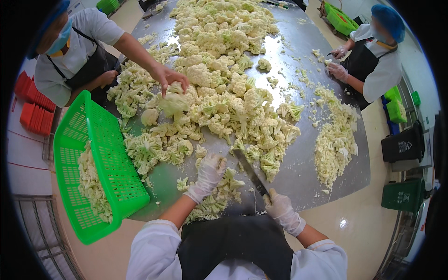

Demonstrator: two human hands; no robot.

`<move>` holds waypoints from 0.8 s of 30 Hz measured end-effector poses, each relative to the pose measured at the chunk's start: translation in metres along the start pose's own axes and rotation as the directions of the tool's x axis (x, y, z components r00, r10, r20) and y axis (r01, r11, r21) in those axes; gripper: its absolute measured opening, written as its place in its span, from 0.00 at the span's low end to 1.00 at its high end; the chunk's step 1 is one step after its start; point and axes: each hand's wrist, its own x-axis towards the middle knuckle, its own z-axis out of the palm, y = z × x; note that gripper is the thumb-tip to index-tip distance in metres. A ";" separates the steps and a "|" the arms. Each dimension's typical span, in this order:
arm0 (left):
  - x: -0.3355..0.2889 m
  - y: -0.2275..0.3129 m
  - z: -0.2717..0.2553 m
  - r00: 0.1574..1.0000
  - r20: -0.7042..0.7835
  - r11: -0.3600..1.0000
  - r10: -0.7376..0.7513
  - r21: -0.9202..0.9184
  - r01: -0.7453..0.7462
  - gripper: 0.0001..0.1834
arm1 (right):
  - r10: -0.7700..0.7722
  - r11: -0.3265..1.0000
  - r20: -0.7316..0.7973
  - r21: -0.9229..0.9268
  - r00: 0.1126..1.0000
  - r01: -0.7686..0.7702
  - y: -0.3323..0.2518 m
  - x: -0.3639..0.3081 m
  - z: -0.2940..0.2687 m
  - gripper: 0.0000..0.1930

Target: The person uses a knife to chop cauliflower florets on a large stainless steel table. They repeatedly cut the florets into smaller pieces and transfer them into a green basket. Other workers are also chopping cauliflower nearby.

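Note:
My right hand (284,213), in a clear glove, is closed round the handle of a knife (251,172). The long blade points up and left, its tip near the big cauliflower heap (254,112). Left of the blade, my gloved left hand (211,176) has its fingers curled in; what they hold, if anything, is hidden. Beneath and beside that hand lie cut cauliflower florets (224,191), close against the table's near edge. More loose florets (149,144) spread to the left of my left hand.
A green slatted basket (119,172) with cauliflower pieces leans at the table's left edge. There a co-worker's hand (170,78) grips a blurred cauliflower piece. Another co-worker (373,60) works at the right with a knife. Crumbs and trimmings (333,144) cover the metal table's (298,172) right side.

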 end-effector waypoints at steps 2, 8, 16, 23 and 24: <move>0.013 -0.001 0.014 0.996 -0.041 0.997 0.083 0.004 -0.083 0.12 | 0.042 0.999 -0.117 -0.030 0.992 -0.045 0.002 0.006 -0.001 0.07; 0.023 -0.011 0.046 0.995 0.059 0.996 0.085 -0.043 -0.083 0.19 | -0.007 0.998 -0.124 -0.066 0.992 -0.001 0.006 0.014 -0.003 0.06; -0.011 -0.016 0.011 0.982 0.164 0.995 -0.091 -0.014 0.095 0.13 | -0.079 0.995 0.002 -0.059 0.997 0.079 -0.012 0.005 -0.002 0.07; -0.016 -0.012 0.018 0.996 -0.026 0.996 0.080 0.045 -0.079 0.13 | 0.036 0.992 0.173 -0.124 0.984 -0.014 -0.025 0.014 0.009 0.09; -0.016 -0.012 0.019 0.993 -0.042 0.993 0.108 0.060 -0.106 0.13 | 0.046 0.992 0.206 -0.126 0.977 -0.020 -0.025 0.018 0.011 0.09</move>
